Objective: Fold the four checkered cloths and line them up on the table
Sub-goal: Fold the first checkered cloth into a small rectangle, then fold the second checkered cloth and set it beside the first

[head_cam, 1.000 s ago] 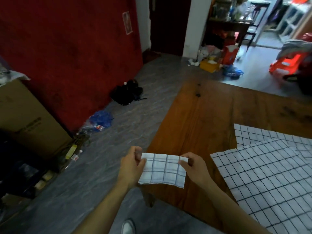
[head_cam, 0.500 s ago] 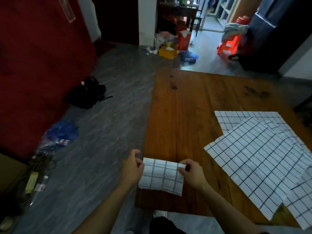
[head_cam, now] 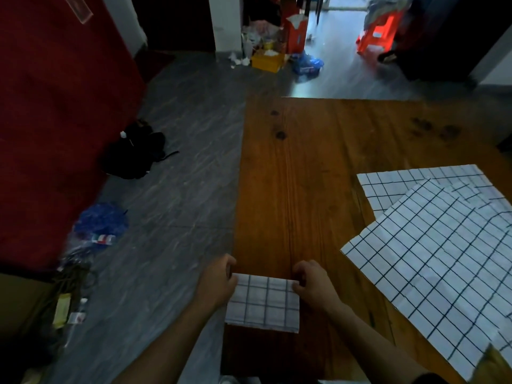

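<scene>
At nine o'clock, a black bag (head_cam: 133, 151) lies on the grey floor (head_cam: 177, 217), clear of the wooden table (head_cam: 299, 173). At six o'clock the left hand (head_cam: 217, 284) and right hand (head_cam: 311, 286) pinch the folded checkered cloth (head_cam: 263, 303) by its far corners at the table's near-left corner. At three o'clock unfolded cloths (head_cam: 437, 253) overlap.
</scene>
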Motion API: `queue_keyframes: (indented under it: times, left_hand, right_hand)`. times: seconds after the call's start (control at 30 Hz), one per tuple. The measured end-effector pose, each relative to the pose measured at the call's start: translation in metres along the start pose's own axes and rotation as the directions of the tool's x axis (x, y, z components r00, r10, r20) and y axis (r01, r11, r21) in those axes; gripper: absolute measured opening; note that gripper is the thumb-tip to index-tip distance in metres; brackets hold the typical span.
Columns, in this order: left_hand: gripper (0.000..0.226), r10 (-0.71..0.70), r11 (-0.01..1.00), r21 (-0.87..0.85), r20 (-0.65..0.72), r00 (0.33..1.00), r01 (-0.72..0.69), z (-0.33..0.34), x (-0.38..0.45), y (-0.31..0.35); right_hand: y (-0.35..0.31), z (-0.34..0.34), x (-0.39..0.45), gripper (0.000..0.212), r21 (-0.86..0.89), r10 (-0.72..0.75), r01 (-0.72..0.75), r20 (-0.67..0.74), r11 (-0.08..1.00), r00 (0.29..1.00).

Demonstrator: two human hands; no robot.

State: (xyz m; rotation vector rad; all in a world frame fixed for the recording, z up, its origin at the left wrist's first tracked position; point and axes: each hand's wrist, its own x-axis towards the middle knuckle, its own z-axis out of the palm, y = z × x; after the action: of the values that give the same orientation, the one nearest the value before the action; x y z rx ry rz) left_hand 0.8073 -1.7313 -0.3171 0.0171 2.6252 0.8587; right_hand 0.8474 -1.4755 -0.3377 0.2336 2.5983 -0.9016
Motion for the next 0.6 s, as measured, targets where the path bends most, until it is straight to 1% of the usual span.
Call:
queue_keyframes:
  times: [0.07, 0.13, 0.23, 0.3, 0.4, 0.5, 0.6]
  left_hand:
    - [0.028, 0.055, 0.998, 0.038, 0.0, 0.998, -0.055, 0.0, 0.002, -0.001]
    - [0.026, 0.079, 0.996, 0.044, 0.004, 0.997, -0.079, -0.002, 0.0, -0.003]
    - [0.019, 0.104, 0.994, 0.018, -0.001, 0.995, -0.104, -0.011, -0.003, -0.005]
    - [0.014, 0.142, 0.99, -0.012, -0.011, 0.99, -0.142, -0.021, -0.002, -0.006]
    - [0.012, 0.208, 0.976, -0.065, -0.021, 0.978, -0.209, -0.035, -0.002, -0.006]
    - [0.017, 0.271, 0.96, -0.072, -0.021, 0.962, -0.272, -0.044, -0.007, 0.004]
    - [0.019, 0.383, 0.92, -0.085, -0.01, 0.924, -0.383, -0.051, -0.008, 0.013]
  right_hand:
    - [-0.002, 0.003, 0.001, 0.035, -0.033, 0.0, 0.001, 0.026, 0.999, 1.0]
    - [-0.004, 0.005, -0.001, 0.035, -0.076, 0.0, 0.003, 0.041, 0.997, 0.999]
    - [-0.009, 0.004, -0.007, 0.031, -0.135, 0.003, 0.007, 0.076, 0.991, 0.997]
    - [-0.015, 0.001, -0.014, 0.029, -0.183, 0.012, 0.0, 0.067, 0.983, 0.998]
    - [-0.021, -0.003, -0.031, 0.031, -0.175, 0.042, -0.05, -0.051, 0.983, 0.998]
    - [-0.027, -0.007, -0.057, 0.032, -0.144, 0.05, -0.075, -0.165, 0.987, 0.985]
    - [-0.039, -0.008, -0.083, 0.035, -0.115, 0.074, -0.107, -0.26, 0.988, 0.963]
